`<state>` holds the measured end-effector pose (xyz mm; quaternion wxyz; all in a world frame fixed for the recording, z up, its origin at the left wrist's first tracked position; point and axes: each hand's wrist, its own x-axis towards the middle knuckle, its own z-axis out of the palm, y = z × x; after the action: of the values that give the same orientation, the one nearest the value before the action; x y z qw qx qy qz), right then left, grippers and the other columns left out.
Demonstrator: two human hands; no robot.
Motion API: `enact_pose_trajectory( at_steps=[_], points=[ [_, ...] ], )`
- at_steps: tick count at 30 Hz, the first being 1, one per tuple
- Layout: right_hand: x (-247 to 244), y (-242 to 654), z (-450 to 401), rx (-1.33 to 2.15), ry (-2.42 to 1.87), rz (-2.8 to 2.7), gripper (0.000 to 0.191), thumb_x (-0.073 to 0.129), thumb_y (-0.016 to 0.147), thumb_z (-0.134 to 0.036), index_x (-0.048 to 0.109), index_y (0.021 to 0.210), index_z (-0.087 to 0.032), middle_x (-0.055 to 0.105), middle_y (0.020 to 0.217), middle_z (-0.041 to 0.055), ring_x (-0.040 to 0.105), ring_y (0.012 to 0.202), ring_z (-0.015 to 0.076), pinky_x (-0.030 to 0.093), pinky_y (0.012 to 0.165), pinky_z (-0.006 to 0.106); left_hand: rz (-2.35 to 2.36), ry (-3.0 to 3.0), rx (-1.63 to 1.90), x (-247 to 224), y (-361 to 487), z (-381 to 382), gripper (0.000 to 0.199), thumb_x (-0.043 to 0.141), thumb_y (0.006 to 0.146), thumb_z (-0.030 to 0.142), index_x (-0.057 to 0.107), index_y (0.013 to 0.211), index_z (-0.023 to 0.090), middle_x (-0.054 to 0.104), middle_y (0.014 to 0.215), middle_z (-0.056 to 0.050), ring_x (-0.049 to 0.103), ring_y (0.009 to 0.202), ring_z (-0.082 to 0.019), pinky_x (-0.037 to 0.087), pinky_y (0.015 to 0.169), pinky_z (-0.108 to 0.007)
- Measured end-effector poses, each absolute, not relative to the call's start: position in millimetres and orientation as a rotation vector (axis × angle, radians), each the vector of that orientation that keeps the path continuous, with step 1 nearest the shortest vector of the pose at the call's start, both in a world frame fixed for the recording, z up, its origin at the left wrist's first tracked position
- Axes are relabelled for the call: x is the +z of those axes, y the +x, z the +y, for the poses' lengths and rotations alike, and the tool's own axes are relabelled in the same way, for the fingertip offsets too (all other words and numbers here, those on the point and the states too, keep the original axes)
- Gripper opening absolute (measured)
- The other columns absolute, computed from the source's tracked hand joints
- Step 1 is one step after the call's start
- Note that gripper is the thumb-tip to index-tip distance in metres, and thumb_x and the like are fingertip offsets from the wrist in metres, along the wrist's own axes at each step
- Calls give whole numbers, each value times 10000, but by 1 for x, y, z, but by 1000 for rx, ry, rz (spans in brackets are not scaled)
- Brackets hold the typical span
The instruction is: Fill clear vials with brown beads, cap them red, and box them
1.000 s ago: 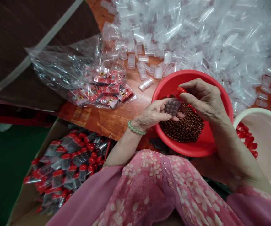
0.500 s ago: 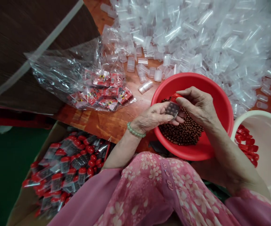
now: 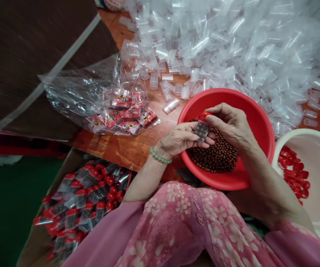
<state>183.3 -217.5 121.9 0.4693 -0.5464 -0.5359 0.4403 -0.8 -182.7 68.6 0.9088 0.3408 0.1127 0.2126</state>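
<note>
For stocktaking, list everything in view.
Table: one, orange, centre
Loose containers: many, clear, table
Packets: several, red, clear bag
Basin: one, red, centre
Beads: many, brown, basin
Tub: one, white, right
Caps: many, red, tub
Box: one, brown, lower left
Capped containers: many, red-topped, box
Held container: one, clear, left hand
Held cap: one, red, right hand
Bracelet: one, green, left wrist
Garment: one, pink, bottom
Left hand: one, above basin
Right hand: one, above basin

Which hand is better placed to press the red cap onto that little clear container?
Probably the right hand: its thumb and fingers pinch the red cap right by the top end of the clear container. The left hand is occupied holding the container.
</note>
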Motion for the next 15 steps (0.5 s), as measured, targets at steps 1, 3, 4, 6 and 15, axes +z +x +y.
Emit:
enact_pose_trajectory(
  at_steps=[1, 3, 4, 6, 15],
  points=[
    [122, 183, -217, 1101, -1334, -1295, 285, 837, 786, -472, 718, 891, -235, 723, 838, -1, 635, 711, 136, 535, 639, 269, 242, 721, 437, 69, -1, -183, 334, 778, 765, 224, 702, 1074, 121, 788, 1103, -178, 794, 1011, -281, 647, 892, -346],
    [120, 184, -217, 1141, -1321, -1254, 284, 846, 776, -454, 716, 885, -226, 728, 835, -2, 638, 710, 130, 533, 640, 260, 269, 755, 442, 69, 0, -184, 356, 796, 789, 276, 697, 1095, 122, 784, 1104, -179, 793, 1019, -284, 646, 904, -355],
    [119, 185, -216, 1158, -1310, -1232, 281, 849, 772, -446, 718, 882, -223, 729, 828, -4, 638, 707, 126, 532, 640, 255, 286, 762, 451, 69, 1, -184, 365, 805, 799, 297, 695, 1102, 126, 782, 1105, -172, 792, 1021, -277, 644, 907, -349],
    [116, 187, -215, 1178, -1283, -1185, 278, 858, 758, -435, 719, 872, -222, 735, 825, -6, 644, 716, 124, 539, 656, 250, 326, 755, 484, 69, 3, -187, 376, 821, 811, 321, 689, 1110, 137, 777, 1117, -152, 791, 1019, -252, 641, 907, -325],
    [104, 185, -210, 1103, -1302, -1240, 295, 846, 754, -467, 716, 842, -218, 682, 739, -18, 586, 638, 115, 486, 557, 237, 421, 763, 576, 66, 10, -194, 443, 872, 770, 364, 633, 1071, 144, 769, 1025, -99, 782, 902, -186, 631, 860, -297]
  ],
)
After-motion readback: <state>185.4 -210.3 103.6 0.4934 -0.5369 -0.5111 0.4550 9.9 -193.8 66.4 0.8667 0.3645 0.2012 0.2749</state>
